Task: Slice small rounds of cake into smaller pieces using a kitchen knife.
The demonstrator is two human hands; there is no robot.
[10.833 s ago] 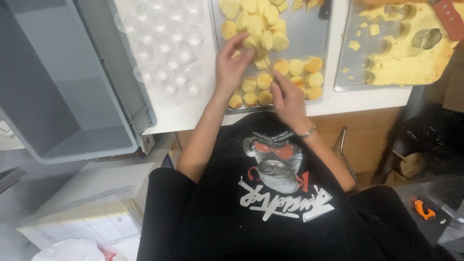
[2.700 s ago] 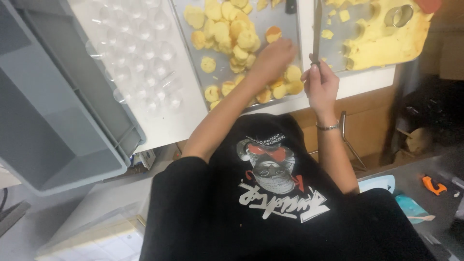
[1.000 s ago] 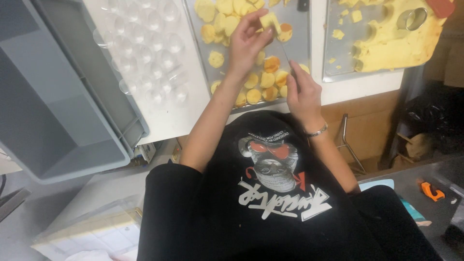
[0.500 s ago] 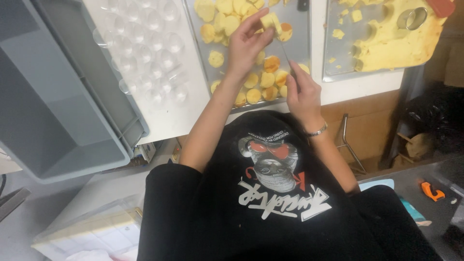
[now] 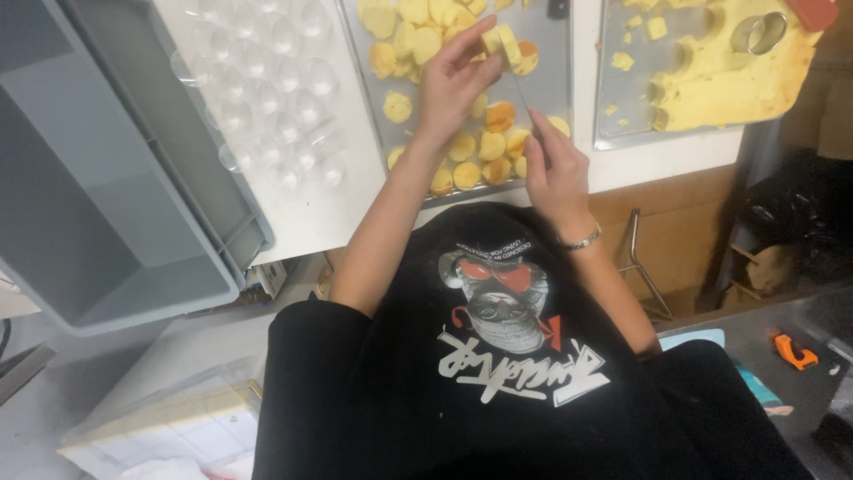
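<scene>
1. Our left hand [image 5: 449,84] is pinched shut on a yellow disc [image 5: 502,43], thumb below and fingertips above, lifted just over the metal tray [image 5: 553,76].
2. Our right hand [image 5: 555,160] is closed round a thin knife [image 5: 533,111]. The grip is narrow, and the blade runs up and to the left, towards the held disc.
3. Key relation: the disc sits up and to the left of the right hand, just past the blade tip. The disc is seen edge-on, its flat faces about square to the blade line. The left hand already has it, so the right only has to bring the blade in.
4. Pose: left forearm comes up from the lower left with the wrist straight. The right wrist, with a bracelet [image 5: 579,240], is bent in over the near tray edge.
5. Round the hands: loose cut discs [image 5: 480,147] lie on the tray, some touching.
6. Further out: clear dome mould sheet [image 5: 267,80] left of the tray, grey crate [image 5: 98,169] beyond that.
7. Right: second tray with a yellow sheet [image 5: 729,71] full of round holes, ring cutter [image 5: 758,33] on it.
</scene>
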